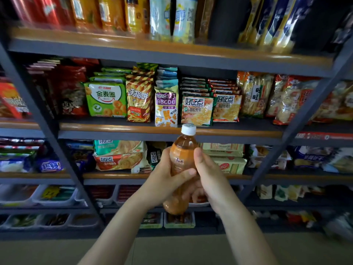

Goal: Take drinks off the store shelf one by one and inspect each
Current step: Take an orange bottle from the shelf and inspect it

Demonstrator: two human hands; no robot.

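Two bare forearms reach forward, and both hands wrap one tea bottle (181,165) held upright in mid-air in front of the store shelf (172,131). The left hand (164,180) curls round its middle from the left, thumb lying across the front; the right hand (207,175) grips from the right, thumb pressed on the orange label. The white cap (188,129) points up, level with the wooden shelf edge. Behind stand snack bags: a green ring-biscuit pack (106,99) and a striped finger-biscuit bag (139,100).
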